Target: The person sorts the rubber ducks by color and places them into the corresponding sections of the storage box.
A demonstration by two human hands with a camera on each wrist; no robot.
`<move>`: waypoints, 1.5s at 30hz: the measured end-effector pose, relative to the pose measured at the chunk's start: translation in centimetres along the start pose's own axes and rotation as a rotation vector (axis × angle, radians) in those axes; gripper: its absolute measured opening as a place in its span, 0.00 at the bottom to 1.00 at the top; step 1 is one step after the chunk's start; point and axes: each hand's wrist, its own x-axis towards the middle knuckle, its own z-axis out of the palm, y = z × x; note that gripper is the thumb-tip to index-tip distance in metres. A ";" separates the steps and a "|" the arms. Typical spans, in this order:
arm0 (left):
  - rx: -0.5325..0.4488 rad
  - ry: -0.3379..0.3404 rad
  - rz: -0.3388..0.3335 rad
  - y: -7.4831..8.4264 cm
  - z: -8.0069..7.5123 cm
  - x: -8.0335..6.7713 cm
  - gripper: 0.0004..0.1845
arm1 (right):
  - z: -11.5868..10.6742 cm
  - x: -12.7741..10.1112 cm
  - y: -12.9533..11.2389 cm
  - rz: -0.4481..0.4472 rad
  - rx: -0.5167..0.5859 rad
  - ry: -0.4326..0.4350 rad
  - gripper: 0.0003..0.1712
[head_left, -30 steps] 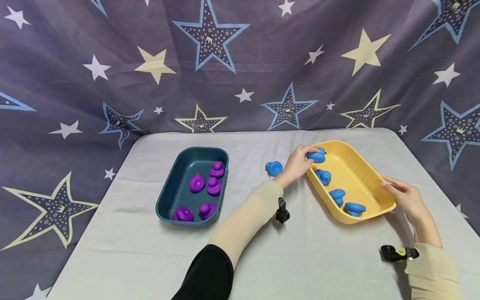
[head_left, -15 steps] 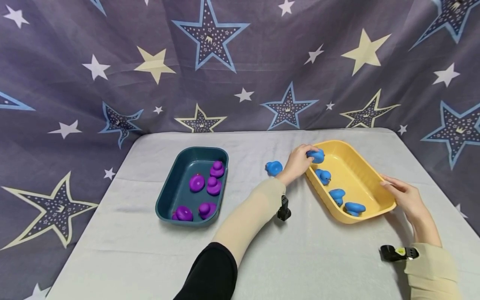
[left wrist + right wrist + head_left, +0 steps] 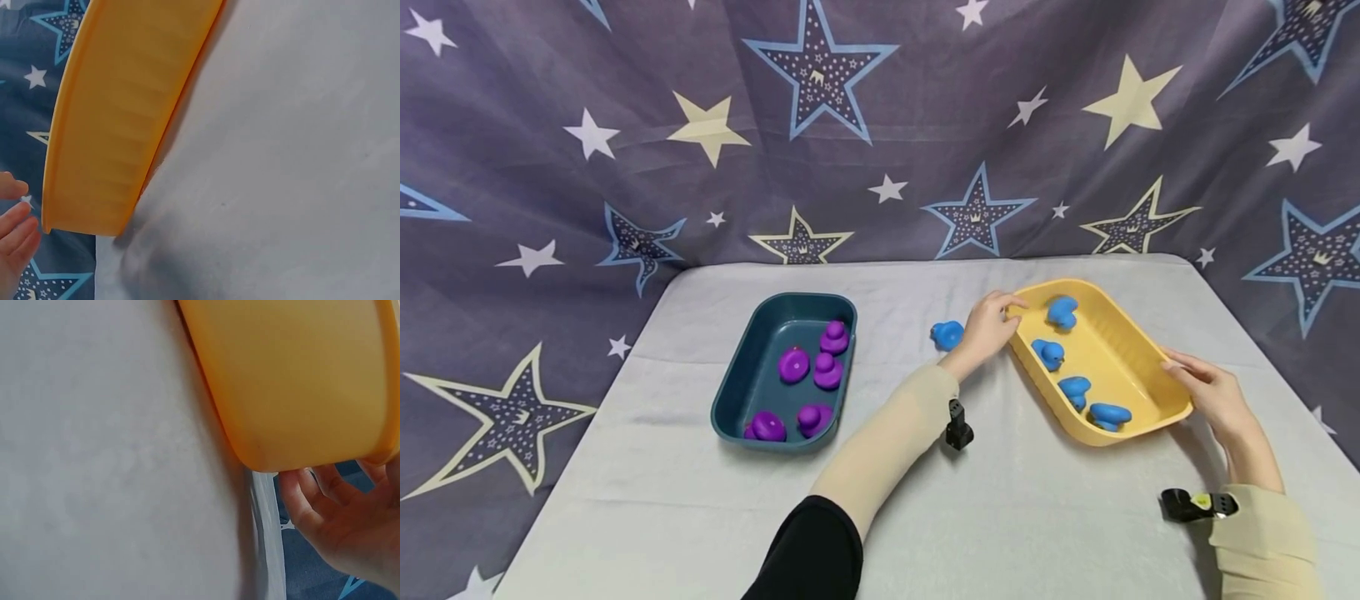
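While both hands rest open, left hand sits between loose blue duck at 9 o'clock and yellow tray; right hand touches tray's rim.

The grey tablecloth lies bare in front, giving wide passage between the teal tray and the yellow tray. In that gap, 1 blue duck sits just beside the left hand, which hovers at the yellow tray's left rim. The right hand blocks its right rim. Inside it, 4 blue ducks crowd the left wall; the right half is free. The star curtain closes off the back.
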 end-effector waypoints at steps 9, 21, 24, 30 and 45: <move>-0.061 0.014 0.027 -0.4 -0.7 -1.1 0.11 | 0.0 0.0 -0.2 -0.007 0.001 0.002 0.30; -0.026 -0.060 -0.001 -1.4 -2.1 -2.4 0.12 | 0.0 -0.4 -0.8 -0.013 0.029 -0.002 0.29; -0.034 -0.066 -0.024 -1.6 -2.6 -2.8 0.12 | 0.1 -0.3 -0.6 -0.018 0.022 0.003 0.29; -0.047 -0.013 -0.041 -2.5 -3.5 -3.4 0.12 | 0.1 0.0 -0.2 -0.014 0.012 0.005 0.30; -0.076 0.062 -0.100 -4.9 -5.0 -4.7 0.13 | 0.5 -1.6 -2.8 0.013 -0.008 0.000 0.23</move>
